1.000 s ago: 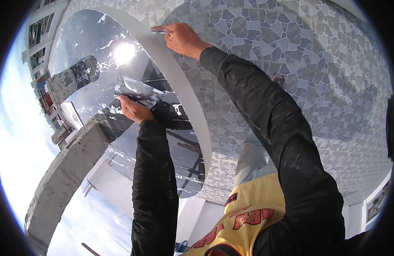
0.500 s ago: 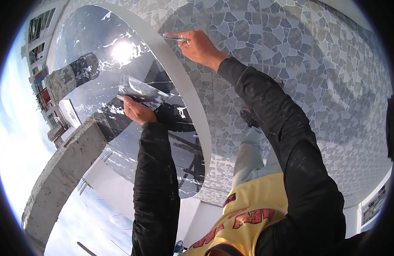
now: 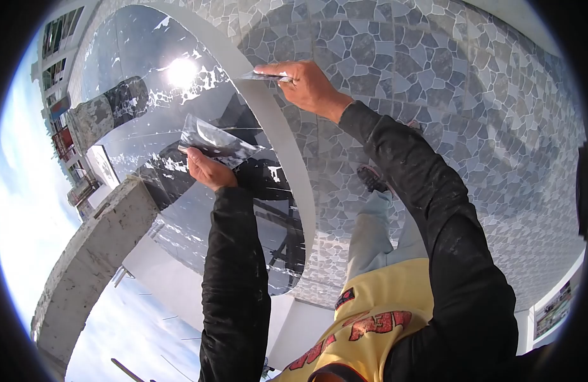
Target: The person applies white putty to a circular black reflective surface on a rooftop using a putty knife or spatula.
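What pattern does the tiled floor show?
The tiled floor shows irregular grey stone shapes with pale outlines, clearest in the head view.

Floor [image 3: 434, 63]: irregular stone-pattern tile, pale joints, spanning 12 to 4 o'clock; a dark shoe [image 3: 372, 179] rests on it near 3. Toward 10 o'clock: glossy dark panel [image 3: 135, 57], white patches [image 3: 208, 77] on its face, densest around the sun glare [image 3: 182, 72]. Pale rim [image 3: 287, 137] borders the panel's own 12 to 5.

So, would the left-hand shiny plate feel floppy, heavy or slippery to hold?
The shiny plate is probably stiff: held near one edge by the left hand's fingers, it shows no obvious droop. It looks thin, so perhaps light for its size. Its smooth, reflective face might be slippery.
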A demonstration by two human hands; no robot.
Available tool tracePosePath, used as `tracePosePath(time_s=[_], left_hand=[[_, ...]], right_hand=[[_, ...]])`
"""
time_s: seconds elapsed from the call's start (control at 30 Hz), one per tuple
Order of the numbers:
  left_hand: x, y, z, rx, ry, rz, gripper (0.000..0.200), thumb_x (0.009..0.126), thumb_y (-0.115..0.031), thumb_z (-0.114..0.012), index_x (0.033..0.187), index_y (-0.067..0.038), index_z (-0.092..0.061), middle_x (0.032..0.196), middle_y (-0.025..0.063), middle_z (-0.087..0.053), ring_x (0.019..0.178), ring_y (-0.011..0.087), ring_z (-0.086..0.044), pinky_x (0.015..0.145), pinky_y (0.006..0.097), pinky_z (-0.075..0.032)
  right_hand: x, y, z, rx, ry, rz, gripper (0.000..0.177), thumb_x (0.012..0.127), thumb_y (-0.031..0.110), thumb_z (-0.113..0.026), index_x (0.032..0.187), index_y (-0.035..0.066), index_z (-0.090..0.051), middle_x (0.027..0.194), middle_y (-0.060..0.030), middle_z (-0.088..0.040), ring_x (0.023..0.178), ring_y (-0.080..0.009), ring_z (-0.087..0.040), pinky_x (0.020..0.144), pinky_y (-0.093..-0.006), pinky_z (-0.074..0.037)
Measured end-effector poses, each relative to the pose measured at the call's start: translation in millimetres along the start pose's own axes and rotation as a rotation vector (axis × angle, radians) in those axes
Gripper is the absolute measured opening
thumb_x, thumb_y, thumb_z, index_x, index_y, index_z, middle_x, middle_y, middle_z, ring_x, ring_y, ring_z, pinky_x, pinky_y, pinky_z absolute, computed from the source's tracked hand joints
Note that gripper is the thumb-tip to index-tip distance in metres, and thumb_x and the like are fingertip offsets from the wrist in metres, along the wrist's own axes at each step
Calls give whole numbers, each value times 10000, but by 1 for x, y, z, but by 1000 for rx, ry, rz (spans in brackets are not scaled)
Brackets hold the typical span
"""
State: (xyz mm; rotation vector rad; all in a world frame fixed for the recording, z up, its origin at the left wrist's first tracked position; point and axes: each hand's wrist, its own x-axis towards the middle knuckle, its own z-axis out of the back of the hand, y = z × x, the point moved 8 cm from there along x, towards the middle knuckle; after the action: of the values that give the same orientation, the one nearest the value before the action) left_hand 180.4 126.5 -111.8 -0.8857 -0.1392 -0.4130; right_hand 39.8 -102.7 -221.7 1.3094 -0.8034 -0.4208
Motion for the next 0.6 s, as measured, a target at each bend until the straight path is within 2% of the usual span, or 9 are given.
tracePosePath(time_s=[0.03, 0.1, 0.23, 0.3, 0.33, 0.43, 0.47, 0.53, 0.6], left_hand=[[-1, 0, 0, -21, 3, 13, 468, 1043, -366, -422, 740, -10, -439, 688, -30, -366, 658, 94, -320, 571, 284, -282], [-1, 0, 0, -42, 5, 24, 469, 1043, -367, -419, 742, -9, -440, 688, -30, -370, 656, 94, -320, 571, 282, -280], [-2, -3, -2, -20, 16, 34, 480, 1044, -377, -402, 735, -11, -434, 690, -24, -374, 658, 99, -325, 572, 285, -281], [-3, -2, -2, -15, 17, 45, 485, 1044, -381, -397, 733, -11, -433, 691, -22, -377, 661, 102, -332, 576, 286, -286], [-1, 0, -1, 7, 17, 38, 488, 1043, -384, -397, 734, -8, -436, 691, -20, -383, 668, 105, -341, 583, 285, -296], [0, 2, 1, 36, 5, 19, 495, 1042, -389, -400, 737, -1, -446, 695, -14, -395, 678, 111, -354, 598, 287, -313], [0, 1, 2, 45, -6, 8, 498, 1041, -390, -401, 740, 3, -453, 698, -11, -402, 682, 114, -357, 605, 289, -320], [-2, -6, -1, 13, 0, 21, 499, 1040, -391, -404, 746, 7, -462, 704, -5, -408, 683, 119, -359, 610, 290, -325], [-4, -5, -2, -12, 5, 35, 501, 1040, -393, -407, 752, 12, -471, 711, 1, -415, 684, 123, -361, 614, 292, -329]], right_hand=[[12, 6, 6, 0, 2, -1, 460, 850, 10, -594, 1274, 183, -643, 998, -132, -724, 857, -221, -714, 794, -296, -558], [43, -7, 3, -77, 174, -265, 440, 840, 24, -544, 1236, 170, -668, 752, -149, -684, 619, -237, -654, 726, -353, -554], [89, -24, -19, -51, 91, -225, 424, 869, 58, -532, 1244, 202, -667, 621, -130, -609, 513, -203, -563, 659, -352, -534], [93, -23, -26, -100, 98, -153, 428, 898, 51, -558, 1280, 222, -649, 554, -74, -532, 478, -117, -420, 533, -305, -434], [88, -25, -26, -100, 96, -158, 428, 898, 51, -558, 1280, 222, -649, 554, -74, -532, 478, -117, -420, 533, -305, -434], [69, -25, -32, 33, 152, -213, 489, 858, 1, -526, 1281, 215, -648, 970, -117, -739, 606, -148, -627, 664, -268, -540], [62, -24, -30, 32, 148, -214, 489, 858, 1, -526, 1281, 215, -648, 970, -117, -739, 606, -148, -627, 664, -268, -540], [44, -21, -29, 26, 194, -220, 561, 793, -56, -508, 1276, 194, -649, 1184, -132, -680, 839, -217, -709, 842, -285, -561], [31, -15, -27, 41, 174, -188, 589, 766, -72, -501, 1280, 178, -643, 1205, -133, -669, 941, -244, -693, 909, -299, -537]])
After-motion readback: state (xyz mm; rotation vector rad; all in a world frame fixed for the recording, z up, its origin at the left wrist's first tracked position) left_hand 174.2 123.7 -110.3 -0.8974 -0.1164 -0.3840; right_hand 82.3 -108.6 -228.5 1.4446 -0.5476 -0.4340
